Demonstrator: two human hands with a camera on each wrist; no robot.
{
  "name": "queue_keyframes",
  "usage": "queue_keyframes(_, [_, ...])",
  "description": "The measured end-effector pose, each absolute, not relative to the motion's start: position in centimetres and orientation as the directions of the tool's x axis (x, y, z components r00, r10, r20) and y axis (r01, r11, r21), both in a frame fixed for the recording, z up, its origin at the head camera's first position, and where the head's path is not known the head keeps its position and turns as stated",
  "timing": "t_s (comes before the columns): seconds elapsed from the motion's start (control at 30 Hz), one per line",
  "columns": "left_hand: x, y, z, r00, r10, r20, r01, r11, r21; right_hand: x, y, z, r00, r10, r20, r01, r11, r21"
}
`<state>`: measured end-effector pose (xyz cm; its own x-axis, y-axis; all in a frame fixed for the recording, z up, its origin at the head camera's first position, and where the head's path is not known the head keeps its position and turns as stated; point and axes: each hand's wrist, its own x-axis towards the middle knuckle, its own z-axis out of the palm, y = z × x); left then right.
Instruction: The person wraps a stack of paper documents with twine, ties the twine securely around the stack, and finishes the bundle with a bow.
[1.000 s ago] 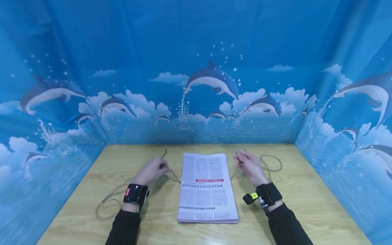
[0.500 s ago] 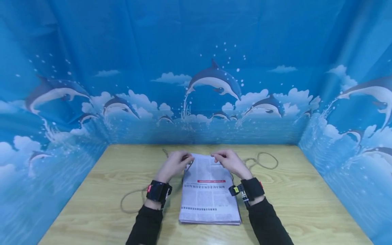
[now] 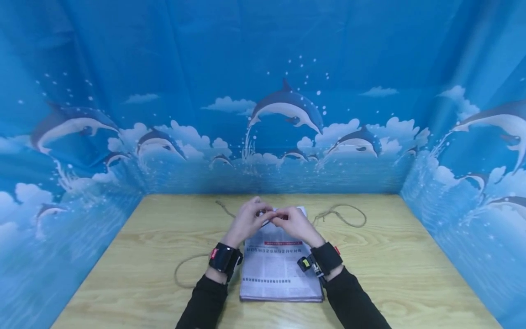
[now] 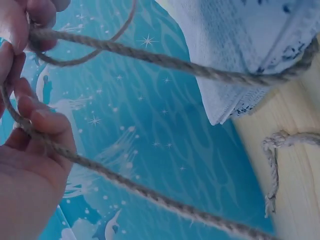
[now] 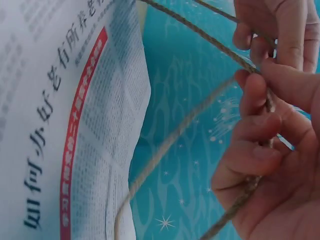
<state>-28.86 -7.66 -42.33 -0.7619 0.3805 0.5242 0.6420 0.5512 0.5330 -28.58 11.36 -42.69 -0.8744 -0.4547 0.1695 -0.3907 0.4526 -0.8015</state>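
Observation:
A folded stack of newspaper point(image 3: 279, 269) lies on the table, with twine running up from its sides. Above its far end, my left hand point(image 3: 249, 220) and right hand point(image 3: 295, 225) meet, fingertips together. Both pinch the twine point(image 4: 150, 57). In the left wrist view, one strand passes through the curled fingers of my left hand point(image 4: 40, 145), and another reaches the right hand's fingertips at top left. The right wrist view shows twine across the curled fingers of my right hand point(image 5: 270, 155). The exact crossing between the fingertips is hidden.
A loose twine loop point(image 3: 363, 219) lies on the wooden table point(image 3: 411, 274) to the right, another point(image 3: 176, 274) to the left. A knotted twine end point(image 4: 275, 140) lies near the paper. Blue dolphin-print curtains point(image 3: 205, 137) enclose the back and sides.
Both hands have come inward from either side of the newspaper stack to meet over its far end, bringing the twine with them. The loose loops have been dragged inward.

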Motion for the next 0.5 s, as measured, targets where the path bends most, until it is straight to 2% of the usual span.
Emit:
queue_keyframes(0.13, [-29.1,-8.0,-42.2,-0.749,0.291,0.595,0.624,0.612,0.486,-29.0,11.4,-42.9,-0.879,-0.451,0.155,-0.365,0.427,-0.828])
queue_keyframes(0.27, [-29.0,-8.6,-42.0,-0.762,0.233,0.604,0.59,0.635,0.499,-29.1,11.6,-43.0,-0.885,-0.462,0.065,-0.245,0.342,-0.907])
queue_keyframes(0.37, [-28.9,-9.0,-42.1,-0.796,0.313,0.517,0.583,0.627,0.517,-29.0,11.6,-42.9,-0.882,-0.471,-0.017,-0.133,0.284,-0.95])
queue_keyframes(0.5, [-28.9,-9.1,-42.5,-0.823,0.435,0.365,0.568,0.654,0.501,-29.0,11.4,-43.0,-0.883,-0.467,-0.056,-0.078,0.262,-0.962])
